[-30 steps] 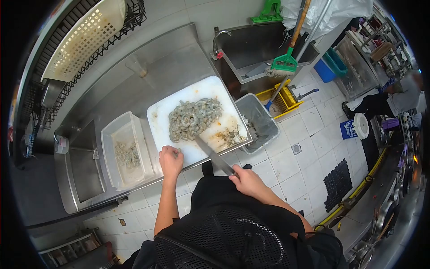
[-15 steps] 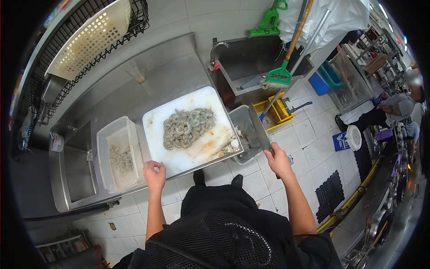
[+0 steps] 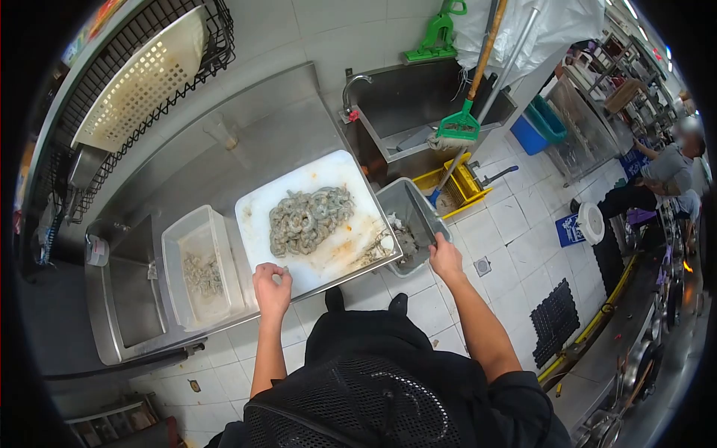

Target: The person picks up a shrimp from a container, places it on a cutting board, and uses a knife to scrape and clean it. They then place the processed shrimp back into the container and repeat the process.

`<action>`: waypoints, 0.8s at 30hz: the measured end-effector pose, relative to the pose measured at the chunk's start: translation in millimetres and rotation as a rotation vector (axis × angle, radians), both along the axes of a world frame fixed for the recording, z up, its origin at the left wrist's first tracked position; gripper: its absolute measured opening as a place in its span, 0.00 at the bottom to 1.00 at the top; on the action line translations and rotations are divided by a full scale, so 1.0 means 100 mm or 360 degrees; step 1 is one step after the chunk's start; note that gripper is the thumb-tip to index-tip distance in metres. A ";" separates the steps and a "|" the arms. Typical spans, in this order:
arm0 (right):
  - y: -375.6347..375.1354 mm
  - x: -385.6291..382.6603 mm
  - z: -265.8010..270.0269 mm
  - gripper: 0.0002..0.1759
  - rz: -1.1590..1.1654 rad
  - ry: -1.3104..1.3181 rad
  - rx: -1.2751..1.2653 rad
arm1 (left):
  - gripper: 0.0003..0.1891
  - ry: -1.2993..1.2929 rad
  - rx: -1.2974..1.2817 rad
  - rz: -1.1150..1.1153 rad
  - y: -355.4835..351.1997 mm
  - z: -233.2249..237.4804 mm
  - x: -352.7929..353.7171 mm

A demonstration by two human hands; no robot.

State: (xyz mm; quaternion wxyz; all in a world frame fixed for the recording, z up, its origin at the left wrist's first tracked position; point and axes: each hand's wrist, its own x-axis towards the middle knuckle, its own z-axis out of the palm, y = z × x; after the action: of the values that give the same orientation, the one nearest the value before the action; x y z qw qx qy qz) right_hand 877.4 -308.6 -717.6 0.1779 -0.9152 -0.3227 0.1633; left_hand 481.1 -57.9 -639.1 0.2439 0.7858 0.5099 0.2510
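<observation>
A white cutting board [image 3: 258, 224] lies at the steel counter's front, bearing a pile of grey shrimp [image 3: 310, 218] and scraps near its right corner. My left hand [image 3: 272, 290] is at the board's front left edge, its thumb and finger pinched on a small piece, perhaps a shrimp. The handle of a knife [image 3: 427, 218] is in my right hand [image 3: 446, 257], its dark blade slanting over the grey bin [image 3: 408, 265] right of the board. Left of the board, a translucent tub [image 3: 231, 272] holds more shrimp in cloudy liquid.
Sinks stand at the far left [image 3: 134, 287] and behind the bin [image 3: 407, 97]. A yellow mop bucket [image 3: 469, 183] and green mop [image 3: 459, 123] are beside the bin. A co-worker [image 3: 672, 172] sits at the right, near a white-lidded bucket [image 3: 591, 223].
My right hand and the knife have moved left and slightly up, with the blade now over the bin. My left hand has shifted slightly right along the board's edge.
</observation>
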 end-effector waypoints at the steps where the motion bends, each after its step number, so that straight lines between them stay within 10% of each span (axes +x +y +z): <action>1: -0.03 -0.02 0.10 0.17 -0.0006 -0.0049 -0.0013 | 0.06 0.0001 -0.0011 0.0014 -0.02 -0.01 0.03; 8: -0.10 -0.18 -0.09 0.18 -0.0152 -0.0214 0.0573 | 0.06 -0.0014 -0.0077 -0.0104 -0.10 -0.11 0.21; 10: -0.04 -0.04 -0.15 0.19 0.0002 -0.0128 -0.0267 | 0.06 -0.0033 -0.0057 -0.0158 -0.09 -0.09 0.22; 14: -0.13 -0.08 0.02 0.23 -0.0069 -0.0182 -0.0179 | 0.06 -0.0054 -0.0081 -0.0201 -0.09 -0.06 0.34; 24: -0.25 -0.42 0.32 0.29 -0.0220 -0.0142 0.0532 | 0.10 -0.0067 -0.0175 -0.0387 -0.11 -0.08 0.72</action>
State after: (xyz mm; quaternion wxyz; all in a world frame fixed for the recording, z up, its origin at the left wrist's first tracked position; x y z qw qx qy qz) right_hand 835.8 -333.7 -685.2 0.3237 -0.8992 -0.2893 0.0541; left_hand 553.4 -68.6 -646.9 0.3258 0.8218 0.4187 0.2079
